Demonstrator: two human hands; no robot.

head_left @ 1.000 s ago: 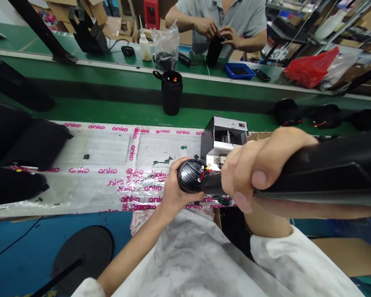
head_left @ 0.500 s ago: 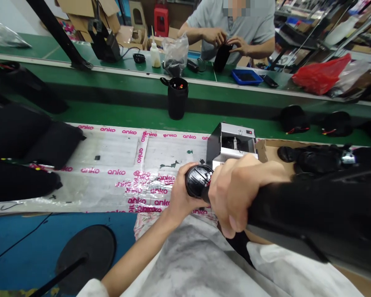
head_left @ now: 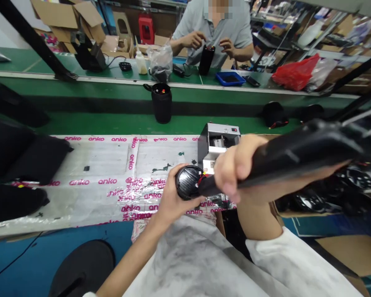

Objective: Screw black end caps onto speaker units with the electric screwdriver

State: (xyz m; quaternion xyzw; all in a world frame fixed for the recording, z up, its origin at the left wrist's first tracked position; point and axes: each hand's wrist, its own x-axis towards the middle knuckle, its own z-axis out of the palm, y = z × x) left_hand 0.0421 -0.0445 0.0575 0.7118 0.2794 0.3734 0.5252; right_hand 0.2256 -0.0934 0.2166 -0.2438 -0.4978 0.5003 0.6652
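My left hand is closed around the rim of a round black part with a shiny ribbed face, tilted up toward me. Short red wires with small white and yellow connectors lie at its right edge. My right hand grips a long black hand-held tool whose exact kind I cannot make out. The tool's narrow front end reaches the right edge of the round part, beside the wires; whether it touches is unclear. Just behind my hands stands a silver and black machine with a small red display.
A black cylindrical case with connectors at its top stands on the green bench. Dark cases lie at left. A box of black parts sits at right. Across the bench, a person works at another black case.
The view has shifted right. My right hand and the tool have turned, its rear end now higher. The round part stays in my left hand. The other person's hands have moved apart from their case.
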